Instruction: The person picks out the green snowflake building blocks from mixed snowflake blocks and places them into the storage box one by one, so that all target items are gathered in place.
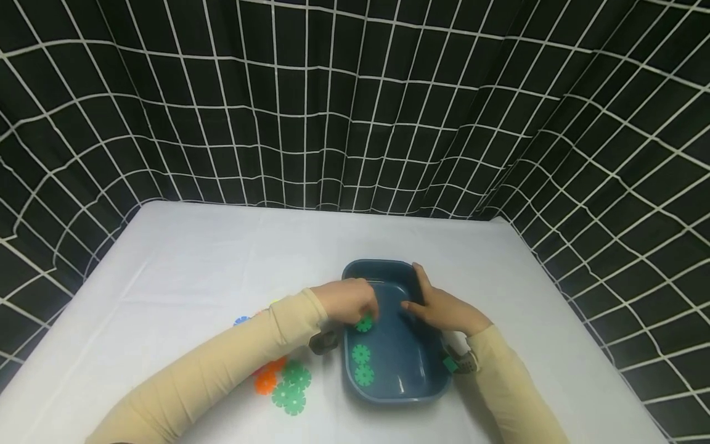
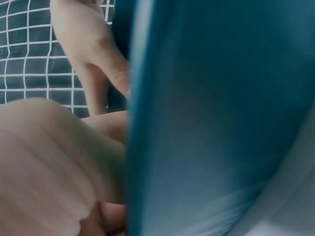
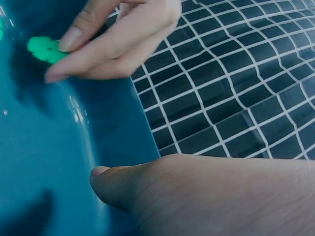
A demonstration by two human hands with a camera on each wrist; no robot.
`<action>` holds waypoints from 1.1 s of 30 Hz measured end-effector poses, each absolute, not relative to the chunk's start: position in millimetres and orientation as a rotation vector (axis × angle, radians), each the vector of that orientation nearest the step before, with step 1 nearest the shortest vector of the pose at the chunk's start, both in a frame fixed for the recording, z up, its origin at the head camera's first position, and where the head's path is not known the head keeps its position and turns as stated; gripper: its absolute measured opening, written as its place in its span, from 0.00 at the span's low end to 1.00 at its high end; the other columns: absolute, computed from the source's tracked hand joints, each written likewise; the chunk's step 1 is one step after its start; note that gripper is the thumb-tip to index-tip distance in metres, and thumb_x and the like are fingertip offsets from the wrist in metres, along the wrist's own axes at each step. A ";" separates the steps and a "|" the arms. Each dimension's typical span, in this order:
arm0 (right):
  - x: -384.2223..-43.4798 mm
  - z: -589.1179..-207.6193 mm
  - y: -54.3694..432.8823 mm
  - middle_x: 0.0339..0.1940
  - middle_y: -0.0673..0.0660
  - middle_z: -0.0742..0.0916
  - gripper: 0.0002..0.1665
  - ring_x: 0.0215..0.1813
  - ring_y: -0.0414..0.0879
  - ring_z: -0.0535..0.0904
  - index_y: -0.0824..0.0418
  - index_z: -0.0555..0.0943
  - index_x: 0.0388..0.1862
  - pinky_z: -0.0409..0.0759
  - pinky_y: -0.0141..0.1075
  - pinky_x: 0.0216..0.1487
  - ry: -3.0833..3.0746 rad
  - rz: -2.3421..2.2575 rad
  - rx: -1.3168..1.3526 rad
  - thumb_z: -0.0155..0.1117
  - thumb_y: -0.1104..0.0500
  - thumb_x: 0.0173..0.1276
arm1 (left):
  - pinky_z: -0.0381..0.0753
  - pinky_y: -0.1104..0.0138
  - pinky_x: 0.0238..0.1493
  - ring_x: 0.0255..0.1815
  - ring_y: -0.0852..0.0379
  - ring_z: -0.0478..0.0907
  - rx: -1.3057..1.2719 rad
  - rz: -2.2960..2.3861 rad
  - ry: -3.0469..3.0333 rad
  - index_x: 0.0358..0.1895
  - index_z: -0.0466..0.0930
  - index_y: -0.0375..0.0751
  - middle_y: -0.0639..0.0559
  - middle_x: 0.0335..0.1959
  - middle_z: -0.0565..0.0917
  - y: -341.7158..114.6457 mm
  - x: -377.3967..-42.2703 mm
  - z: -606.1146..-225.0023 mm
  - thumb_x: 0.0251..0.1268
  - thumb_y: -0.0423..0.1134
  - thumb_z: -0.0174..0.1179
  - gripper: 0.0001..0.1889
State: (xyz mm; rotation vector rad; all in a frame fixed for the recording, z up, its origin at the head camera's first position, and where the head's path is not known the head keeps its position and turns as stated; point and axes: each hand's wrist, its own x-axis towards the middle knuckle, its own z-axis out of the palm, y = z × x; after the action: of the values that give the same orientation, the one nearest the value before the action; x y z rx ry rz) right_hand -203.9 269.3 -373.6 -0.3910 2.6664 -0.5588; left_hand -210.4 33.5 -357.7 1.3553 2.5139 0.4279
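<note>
A green notched plastic disc point(image 3: 44, 49) is pinched between the thumb and fingers of my left hand point(image 1: 349, 300), just inside the left wall of a blue rectangular basin point(image 1: 396, 345). Two more green notched discs point(image 1: 362, 364) lie on the basin floor along its left side, nearer to me. My right hand point(image 1: 446, 310) holds the basin's right wall, thumb inside and the other fingers over the rim. In the left wrist view the basin wall hides the fingertips of my left hand.
Left of the basin lie several loose green discs point(image 1: 292, 388) and orange discs point(image 1: 267, 379) on the white tablecloth point(image 1: 211, 259). Blue discs point(image 1: 241, 320) show partly behind my left sleeve point(image 1: 222, 364). A black gridded curtain point(image 1: 310, 111) surrounds the table's back and sides.
</note>
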 end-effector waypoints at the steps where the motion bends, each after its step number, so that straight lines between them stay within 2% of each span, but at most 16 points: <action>1: -203.8 -373.6 269.3 0.70 0.77 0.62 0.55 0.68 0.68 0.66 0.62 0.29 0.76 0.64 0.59 0.66 2.666 -0.557 -0.390 0.52 0.41 0.72 | 0.79 0.71 0.49 0.47 0.59 0.82 1.342 0.408 2.518 0.40 0.89 0.46 0.56 0.42 0.87 33.9 -209.3 -358.4 0.51 0.24 0.62 0.16; 7: -204.6 -372.4 268.4 0.70 0.77 0.62 0.55 0.67 0.68 0.67 0.62 0.28 0.76 0.64 0.59 0.66 2.664 -0.554 -0.391 0.52 0.42 0.72 | 0.77 0.68 0.52 0.46 0.59 0.80 1.318 0.335 2.550 0.38 0.89 0.49 0.58 0.40 0.87 34.8 -204.6 -362.3 0.48 0.27 0.66 0.15; 12: -206.2 -372.5 267.9 0.70 0.76 0.63 0.55 0.68 0.68 0.66 0.62 0.29 0.76 0.64 0.59 0.66 2.666 -0.569 -0.382 0.52 0.42 0.72 | 0.78 0.70 0.49 0.43 0.60 0.81 1.325 0.304 2.557 0.39 0.88 0.49 0.57 0.39 0.87 35.0 -203.2 -361.2 0.48 0.27 0.66 0.15; 17: -205.8 -373.2 267.9 0.72 0.76 0.60 0.55 0.69 0.68 0.64 0.61 0.28 0.76 0.63 0.60 0.66 2.646 -0.581 -0.359 0.52 0.41 0.72 | 0.79 0.71 0.45 0.36 0.63 0.80 1.333 0.295 2.529 0.42 0.88 0.49 0.57 0.35 0.87 35.6 -203.7 -361.8 0.49 0.31 0.68 0.15; 24: -205.6 -368.6 266.3 0.70 0.77 0.62 0.55 0.68 0.68 0.65 0.62 0.28 0.76 0.64 0.60 0.66 2.650 -0.575 -0.372 0.52 0.43 0.72 | 0.78 0.73 0.39 0.29 0.66 0.78 1.335 0.341 2.514 0.44 0.87 0.48 0.57 0.30 0.87 34.4 -204.7 -361.7 0.49 0.32 0.69 0.16; 28: -205.9 -369.1 266.8 0.70 0.77 0.62 0.55 0.68 0.68 0.65 0.62 0.27 0.76 0.64 0.60 0.66 2.648 -0.571 -0.371 0.51 0.43 0.72 | 0.77 0.74 0.38 0.29 0.67 0.78 1.343 0.374 2.507 0.43 0.87 0.48 0.57 0.29 0.87 33.7 -205.1 -362.3 0.49 0.31 0.68 0.15; 33: -205.3 -370.9 267.5 0.70 0.77 0.63 0.55 0.68 0.68 0.65 0.62 0.28 0.76 0.64 0.59 0.66 2.651 -0.573 -0.368 0.52 0.43 0.72 | 0.78 0.74 0.42 0.35 0.65 0.81 1.344 0.354 2.504 0.43 0.88 0.49 0.58 0.34 0.88 34.4 -204.9 -364.3 0.50 0.33 0.69 0.14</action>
State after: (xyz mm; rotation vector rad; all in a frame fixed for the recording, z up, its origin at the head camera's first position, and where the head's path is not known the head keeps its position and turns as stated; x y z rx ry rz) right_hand -205.3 267.5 -370.9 -0.3685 2.6508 -0.5731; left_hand -204.9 34.4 -364.3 1.3443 2.5040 0.3538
